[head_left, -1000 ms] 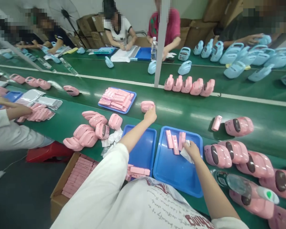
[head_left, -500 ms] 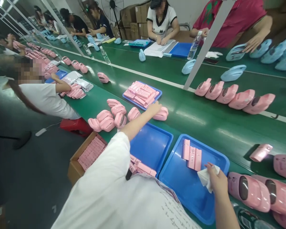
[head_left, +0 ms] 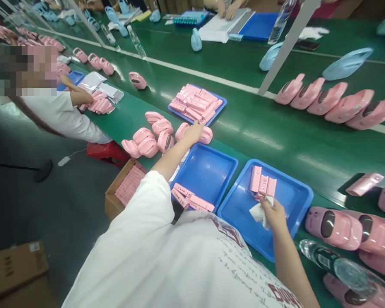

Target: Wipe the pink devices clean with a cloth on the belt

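- Working at the green counter (head_left: 276, 141), we are using our two hands on separate things, the left by a pink shell (head_left: 206, 135) and the right with a white cloth (head_left: 259, 214).
- Three pink pieces (head_left: 263, 185) are lying side by side in the right tray (head_left: 240, 214), towards its far side, and we are leaving much of its floor bare.
- More pieces are lying along the near edge of the left tray (head_left: 211, 164); a large heap is filling the far tray (head_left: 218, 112), and the box (head_left: 111, 207) beside the counter is holding rows of them.
- From those counts, we are judging the work to be only partly along, with plenty left; which pieces are done, we are not able to tell.
- Our left hand (head_left: 194, 131) is reaching between the left and far trays, its fingers pointing at the far one. It is partly covering the shell and seemingly touching it, but we are not seeing enough to tell how far the fingers are opening or whether they are gripping.
- Our right hand (head_left: 271, 211) is closing narrowly on the crumpled cloth above the right tray. Its fingertips are resting close to the near ends of the three pieces; whether they are touching, we are not making out.
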Available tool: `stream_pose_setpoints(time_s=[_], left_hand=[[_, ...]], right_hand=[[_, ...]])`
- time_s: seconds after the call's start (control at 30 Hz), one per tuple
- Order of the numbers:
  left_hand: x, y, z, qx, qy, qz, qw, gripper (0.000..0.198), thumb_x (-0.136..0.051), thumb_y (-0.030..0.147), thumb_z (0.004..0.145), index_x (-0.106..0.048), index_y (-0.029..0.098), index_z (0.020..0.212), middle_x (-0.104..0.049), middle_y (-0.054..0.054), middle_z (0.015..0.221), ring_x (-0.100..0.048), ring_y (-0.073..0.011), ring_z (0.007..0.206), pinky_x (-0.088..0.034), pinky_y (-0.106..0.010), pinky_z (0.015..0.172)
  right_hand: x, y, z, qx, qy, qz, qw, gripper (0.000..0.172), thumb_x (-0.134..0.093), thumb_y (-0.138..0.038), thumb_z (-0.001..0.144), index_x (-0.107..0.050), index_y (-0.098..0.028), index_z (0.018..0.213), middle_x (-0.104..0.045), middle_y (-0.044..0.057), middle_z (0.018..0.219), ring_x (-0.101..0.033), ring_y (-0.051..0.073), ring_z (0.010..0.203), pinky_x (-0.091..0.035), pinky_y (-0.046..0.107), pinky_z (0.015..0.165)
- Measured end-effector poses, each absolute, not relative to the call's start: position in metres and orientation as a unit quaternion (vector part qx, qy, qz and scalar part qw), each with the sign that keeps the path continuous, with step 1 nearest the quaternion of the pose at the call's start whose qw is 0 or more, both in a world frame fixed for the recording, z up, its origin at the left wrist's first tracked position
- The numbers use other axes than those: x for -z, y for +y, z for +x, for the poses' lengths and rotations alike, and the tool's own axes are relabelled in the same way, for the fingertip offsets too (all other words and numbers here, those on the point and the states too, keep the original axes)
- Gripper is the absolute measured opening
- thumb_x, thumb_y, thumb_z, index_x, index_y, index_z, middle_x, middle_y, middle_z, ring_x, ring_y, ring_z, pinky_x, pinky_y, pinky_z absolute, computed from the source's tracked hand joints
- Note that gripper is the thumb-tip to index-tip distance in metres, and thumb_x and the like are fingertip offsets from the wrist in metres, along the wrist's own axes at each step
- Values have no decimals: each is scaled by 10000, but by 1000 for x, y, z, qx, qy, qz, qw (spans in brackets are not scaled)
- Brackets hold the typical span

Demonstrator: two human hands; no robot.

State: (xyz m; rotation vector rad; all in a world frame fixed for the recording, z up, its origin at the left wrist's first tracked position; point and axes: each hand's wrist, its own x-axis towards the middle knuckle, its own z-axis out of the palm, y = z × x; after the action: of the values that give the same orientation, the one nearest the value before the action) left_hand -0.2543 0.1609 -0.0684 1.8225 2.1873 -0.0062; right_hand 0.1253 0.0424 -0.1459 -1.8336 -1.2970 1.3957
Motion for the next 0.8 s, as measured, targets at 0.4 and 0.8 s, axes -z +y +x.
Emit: stream_pose_setpoints(time_s=[0.4,0.8], left_hand=[[104,-49,-250,159,656,663,323,886,-730,102,561,-423,145,1391,-388,-206,1455,-342,-379,1345,-318,-467,1070],[141,-76,-226,157,622,733,226,449,-542,176,810,-522,121,1255,-540,-173,1161,-480,-295,1102,-353,-415,933]], right_hand=[[152,-20,70,-455,-764,-456,50,409,-479,-388,802,-652,-172,1102,-695,108,1061,-644,250,967,-509,392,851],[144,-38,-42,-240,-900,-327,-163,765,-665,-208,719,-348,-20,1389,-568,252,1171,-513,328,1099,-490,375,826]])
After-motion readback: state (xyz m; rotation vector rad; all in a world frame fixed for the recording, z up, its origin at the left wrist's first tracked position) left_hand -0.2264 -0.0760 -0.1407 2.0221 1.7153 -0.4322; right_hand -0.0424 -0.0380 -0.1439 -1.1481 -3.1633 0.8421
